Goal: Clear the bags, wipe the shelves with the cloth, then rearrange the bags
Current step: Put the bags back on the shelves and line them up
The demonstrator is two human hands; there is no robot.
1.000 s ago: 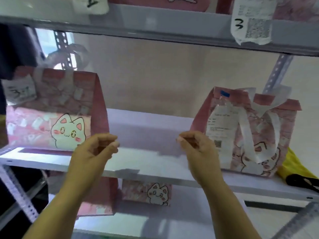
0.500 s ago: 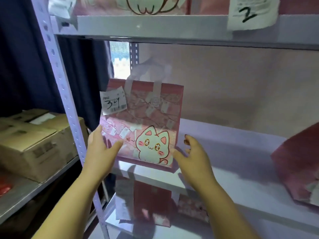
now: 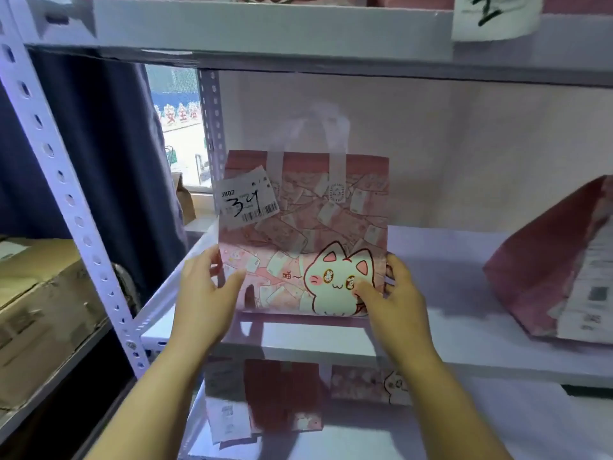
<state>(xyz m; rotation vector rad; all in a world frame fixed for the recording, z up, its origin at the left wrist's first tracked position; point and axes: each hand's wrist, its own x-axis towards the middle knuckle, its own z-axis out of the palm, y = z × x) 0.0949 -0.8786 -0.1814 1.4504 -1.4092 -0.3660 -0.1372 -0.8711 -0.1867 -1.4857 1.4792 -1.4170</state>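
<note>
Shelf (image 3: 431, 346): white board across mid-frame.
Pink cat bag (image 3: 318, 234): upright at centre, its base at the shelf.
Second bag (image 3: 537, 277): tilted, right edge of frame.
Left hand (image 3: 202, 297): curled round the cat bag's lower left edge.
Right hand (image 3: 394, 293): grips the lower right edge, thumb on the cat's face.
Label (image 3: 247, 202): "34", on the cat bag's upper left.

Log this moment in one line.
left hand: grips bag left edge | right hand: grips right edge | bag: upright, tag reads 34

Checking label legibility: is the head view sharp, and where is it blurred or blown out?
Head view: the 34 label on the cat bag is legible; its handles wash into the wall; the window is bright; the right-hand bag is soft.
</note>
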